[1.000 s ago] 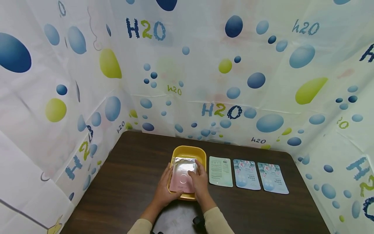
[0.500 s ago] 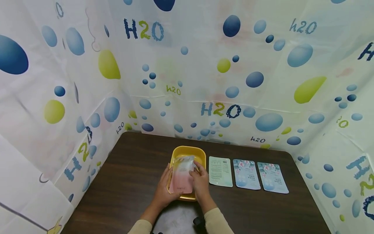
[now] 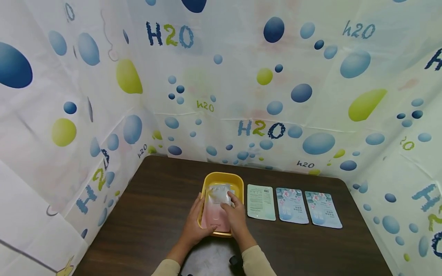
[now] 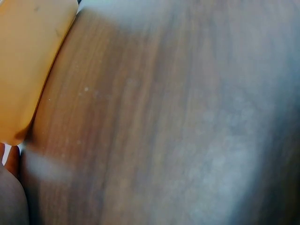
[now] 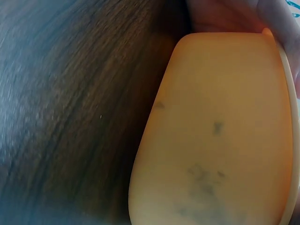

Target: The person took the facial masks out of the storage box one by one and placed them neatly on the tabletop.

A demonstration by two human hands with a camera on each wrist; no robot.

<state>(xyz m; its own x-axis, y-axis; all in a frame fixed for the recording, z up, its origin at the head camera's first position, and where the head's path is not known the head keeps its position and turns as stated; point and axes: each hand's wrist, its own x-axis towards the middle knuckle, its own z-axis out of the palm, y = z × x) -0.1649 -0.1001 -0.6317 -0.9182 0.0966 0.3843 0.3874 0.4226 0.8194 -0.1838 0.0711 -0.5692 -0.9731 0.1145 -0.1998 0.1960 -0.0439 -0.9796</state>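
In the head view a shiny pink-and-silver sheet mask packet point(image 3: 216, 214) lies over the yellow tray point(image 3: 224, 177). A corner of something pale shows under its upper right. My left hand point(image 3: 195, 221) holds the packet's left and lower side, fingers along the tray's left rim and thumb over the bottom edge. With thumb on top, my right hand point(image 3: 236, 217) pinches the packet's right edge. The left wrist view catches the tray's outer wall point(image 4: 33, 61) and a bit of hand at lower left. In the right wrist view the opposite outer wall point(image 5: 215, 93) fills the right half.
To the tray's right, a green-and-white packet point(image 3: 261, 202) and two blue floral packets point(image 3: 292, 206) point(image 3: 323, 209) lie in a row on the dark wooden table point(image 3: 155, 199). A bubble-printed curtain point(image 3: 221, 92) hangs behind the table and along its sides.
The pink packet tilted and slid within the hands, then came flatter again, slightly nearer the body. A pale corner now shows behind it. Both hands stay at the tray; the other packets have not moved.
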